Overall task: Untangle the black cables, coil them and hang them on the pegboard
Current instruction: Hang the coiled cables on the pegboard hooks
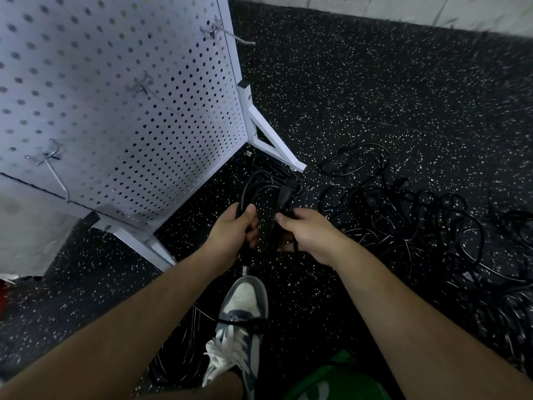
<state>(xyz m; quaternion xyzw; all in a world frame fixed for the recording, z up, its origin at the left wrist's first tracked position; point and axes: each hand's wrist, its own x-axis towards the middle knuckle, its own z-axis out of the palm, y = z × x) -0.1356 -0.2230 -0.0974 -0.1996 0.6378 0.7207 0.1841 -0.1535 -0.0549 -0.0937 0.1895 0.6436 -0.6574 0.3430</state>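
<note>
**A:** What have the hands got?

**B:** A coil of black cable (261, 187), held just in front of the right foot (277, 145) of the pegboard (115, 96). The left hand (233, 235) has its fingers curled round the near left side of the loop, thumb on top. The right hand (311, 235) is clamped on the near right side. The hands are close together but apart.

**A:** Which way does the coil run?

**B:** It is a long, narrow loop. Its long axis points from the hands toward that foot, and a plug (285, 192) sits on its far right side.

**A:** And round about?

**B:** Right of the pegboard, a tangled heap of cables (418, 226) lies on the floor (375, 82), which is black rubber flecked with white. More cable (178, 350) lies nearer than the pegboard, beside a grey-and-white shoe (245, 313). Wire hooks (54, 160) stick out of the pegboard's face. A pale wall (403, 7) rises beyond it.
</note>
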